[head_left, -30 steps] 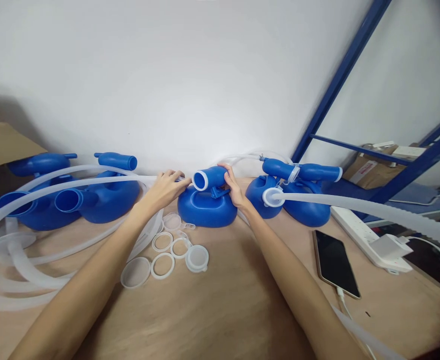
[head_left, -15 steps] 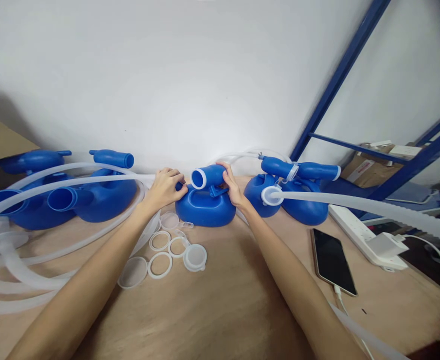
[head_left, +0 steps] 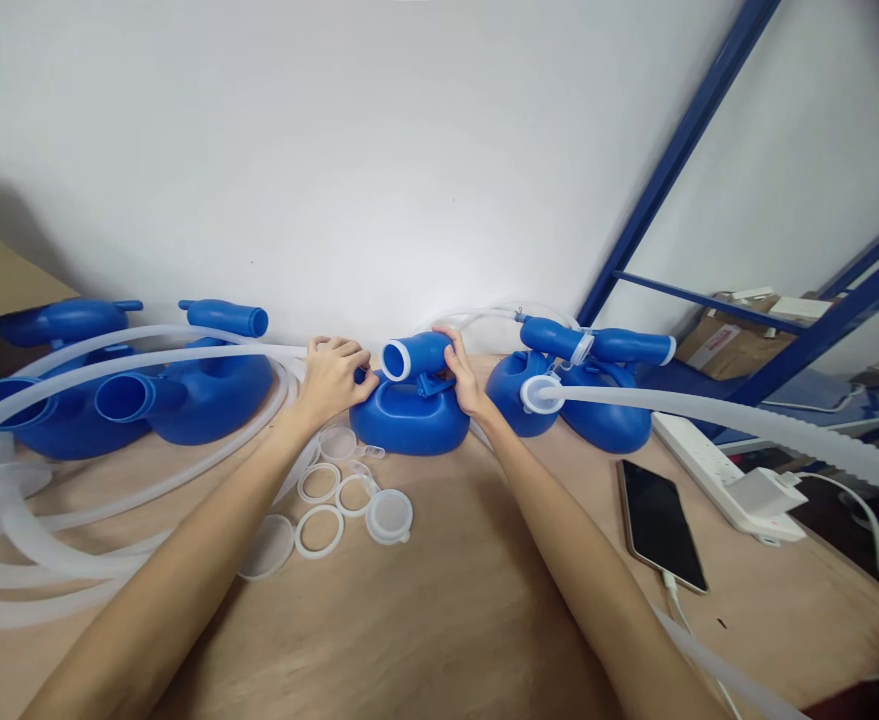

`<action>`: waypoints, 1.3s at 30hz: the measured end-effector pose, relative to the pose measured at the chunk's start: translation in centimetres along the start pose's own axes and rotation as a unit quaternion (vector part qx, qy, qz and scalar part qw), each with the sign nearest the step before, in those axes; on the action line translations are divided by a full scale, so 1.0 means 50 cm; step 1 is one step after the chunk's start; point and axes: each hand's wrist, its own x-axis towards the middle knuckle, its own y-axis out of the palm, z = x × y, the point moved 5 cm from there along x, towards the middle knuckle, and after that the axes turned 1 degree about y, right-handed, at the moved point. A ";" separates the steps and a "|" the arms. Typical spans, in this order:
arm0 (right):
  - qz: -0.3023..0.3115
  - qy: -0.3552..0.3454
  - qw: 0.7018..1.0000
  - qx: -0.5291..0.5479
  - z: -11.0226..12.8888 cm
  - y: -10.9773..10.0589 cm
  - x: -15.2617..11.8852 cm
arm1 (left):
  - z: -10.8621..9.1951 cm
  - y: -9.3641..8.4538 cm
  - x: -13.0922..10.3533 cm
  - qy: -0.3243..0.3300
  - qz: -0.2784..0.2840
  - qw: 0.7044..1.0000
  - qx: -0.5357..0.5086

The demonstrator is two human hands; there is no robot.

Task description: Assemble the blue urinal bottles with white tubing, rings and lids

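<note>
In the middle of the table is a blue plastic urinal bottle (head_left: 409, 428) with a moulded handle opening. My left hand (head_left: 336, 378) is closed around its left end, and the fingers hide most of the neck there. Above the bottle lies a blue tube-shaped adapter (head_left: 420, 354), its open mouth rimmed by a white ring and turned left toward me. The fingers of my right hand (head_left: 464, 372) wrap the adapter's right end, and the palm is beside the bottle. Several translucent caps (head_left: 389, 516) and white sealing rings (head_left: 320, 531) lie in front of the bottle.
More blue bottles with adapters stand at left (head_left: 214, 400) and right (head_left: 608, 418). Translucent hoses (head_left: 131, 365) curl across the left side; a corrugated hose (head_left: 679, 402) extends right. A phone (head_left: 662, 525), a power strip (head_left: 709, 470) and a blue metal frame (head_left: 671, 160) are on the right.
Both hands keep their places on the bottle and adapter. The view has shifted very slightly; nothing else visibly moves.
</note>
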 end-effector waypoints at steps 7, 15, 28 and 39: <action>0.000 -0.007 1.000 -0.007 0.002 0.000 0.001 | -0.004 0.001 0.003 0.008 0.008 1.000 0.019; 0.001 -0.013 1.000 -0.017 -0.001 -0.002 0.005 | 0.007 0.003 -0.016 0.030 -0.040 0.998 -0.039; -0.006 -0.025 0.999 -0.038 -0.002 -0.006 0.007 | 0.022 -0.027 -0.001 -0.009 0.011 0.994 -0.106; 0.031 -0.002 0.999 -0.018 0.003 0.000 0.007 | 0.011 -0.026 0.009 -0.054 0.057 0.992 -0.101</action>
